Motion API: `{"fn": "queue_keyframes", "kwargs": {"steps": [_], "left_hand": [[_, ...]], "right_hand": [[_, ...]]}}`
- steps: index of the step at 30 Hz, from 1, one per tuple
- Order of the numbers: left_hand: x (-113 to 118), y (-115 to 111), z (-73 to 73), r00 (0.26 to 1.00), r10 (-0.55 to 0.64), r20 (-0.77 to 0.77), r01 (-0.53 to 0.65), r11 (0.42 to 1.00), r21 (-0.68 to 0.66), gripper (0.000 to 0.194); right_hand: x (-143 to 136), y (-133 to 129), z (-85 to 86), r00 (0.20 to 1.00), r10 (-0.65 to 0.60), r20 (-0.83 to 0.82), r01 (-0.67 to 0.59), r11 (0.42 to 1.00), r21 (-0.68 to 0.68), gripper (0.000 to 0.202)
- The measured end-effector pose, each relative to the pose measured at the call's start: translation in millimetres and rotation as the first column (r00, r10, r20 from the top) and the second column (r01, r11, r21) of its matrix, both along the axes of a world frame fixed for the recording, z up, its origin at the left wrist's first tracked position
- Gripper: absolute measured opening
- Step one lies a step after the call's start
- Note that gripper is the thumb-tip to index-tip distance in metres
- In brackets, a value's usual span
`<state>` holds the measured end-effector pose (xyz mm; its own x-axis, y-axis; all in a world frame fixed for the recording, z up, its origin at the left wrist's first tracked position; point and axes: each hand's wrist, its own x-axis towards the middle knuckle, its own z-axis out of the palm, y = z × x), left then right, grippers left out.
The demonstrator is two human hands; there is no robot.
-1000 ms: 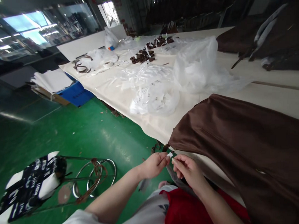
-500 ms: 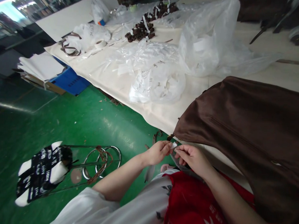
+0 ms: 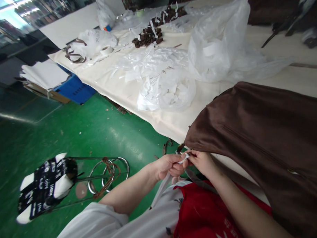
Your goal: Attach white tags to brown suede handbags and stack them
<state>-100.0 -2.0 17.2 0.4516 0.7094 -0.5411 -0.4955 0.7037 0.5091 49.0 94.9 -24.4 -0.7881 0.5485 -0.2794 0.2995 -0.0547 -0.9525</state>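
A brown leather-look bag (image 3: pixel 254 115) lies over the table's near edge, with a small dark tab and metal fitting (image 3: pixel 180 147) at its left corner. Just below that corner, my left hand (image 3: pixel 168 167) is closed on a thin white strip (image 3: pixel 183 159), whose loose tail hangs below the wrist. My right hand (image 3: pixel 203 164) meets it fingertip to fingertip, pinched at the strip's other end beside the fitting. What exactly sits between the right fingertips is hidden. A greyish translucent band (image 3: pixel 195 177) hangs beneath the right hand.
Clear plastic bags (image 3: pixel 170 86) with white pieces lie on the cream-covered table (image 3: pixel 168 124). Bundles of brown straps (image 3: pixel 148 37) sit farther back. A stool with a black-and-white cover (image 3: pixel 45 188) stands at left on the green floor, and a blue box (image 3: pixel 77 90) is beside the table.
The white strip now spans between both hands, with its tail hanging below my left hand. My right hand has turned and its fingers have moved up towards the bag's corner.
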Motion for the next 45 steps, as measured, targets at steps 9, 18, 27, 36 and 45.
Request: {"fn": "queue_keyframes", "kwargs": {"steps": [9,18,27,36,45], "left_hand": [[6.9,-3.8,14.8,-0.187,0.369,-0.910,0.663,0.731,0.161,0.034],[20.2,-13.6,7.6,-0.441,0.338,-0.831,0.718,0.689,-0.100,0.028],[12.3,-15.4,3.5,0.197,0.371,-0.907,0.381,0.824,0.420,0.020],[6.5,-4.4,9.5,0.931,0.215,-0.297,-0.207,0.977,0.059,0.038],[-0.5,4.5,24.9,0.892,-0.121,-0.436,0.182,0.978,0.100,0.034]], "right_hand": [[23.7,-10.6,24.1,0.978,-0.140,0.155,0.156,0.983,-0.094,0.031],[6.1,-21.4,51.3,0.978,-0.148,0.150,0.140,0.988,0.065,0.046],[13.6,-34.7,20.3,0.966,-0.256,0.039,0.259,0.953,-0.158,0.035],[11.2,-37.4,8.3,0.962,-0.272,0.008,0.270,0.954,-0.128,0.043],[23.4,-28.4,33.2,0.952,-0.305,0.022,0.289,0.921,0.262,0.042]]}}
